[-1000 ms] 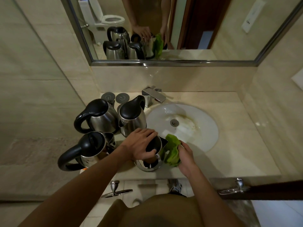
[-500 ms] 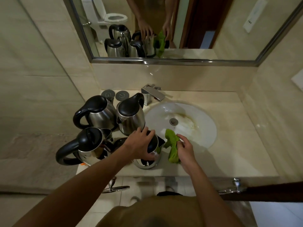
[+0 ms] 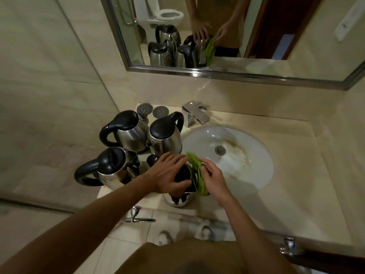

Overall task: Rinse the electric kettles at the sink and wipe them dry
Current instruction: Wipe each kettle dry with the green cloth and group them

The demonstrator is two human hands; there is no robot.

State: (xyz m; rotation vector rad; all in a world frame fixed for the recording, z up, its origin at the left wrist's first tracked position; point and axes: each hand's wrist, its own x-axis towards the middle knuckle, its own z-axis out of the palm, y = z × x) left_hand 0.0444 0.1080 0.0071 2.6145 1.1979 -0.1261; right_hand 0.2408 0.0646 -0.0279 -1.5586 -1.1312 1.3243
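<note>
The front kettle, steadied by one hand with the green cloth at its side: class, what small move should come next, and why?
Probably drag the green cloth down the front kettle's steel wall. The left hand already rests on its black lid, steadying it, and the right hand pinches the cloth against the kettle's sink-facing side, so a wiping stroke looks ready. No water runs from the tap.

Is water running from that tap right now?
Off, as far as shows. No stream falls from the faucet into the sink, and the basin around the drain looks still.
</note>
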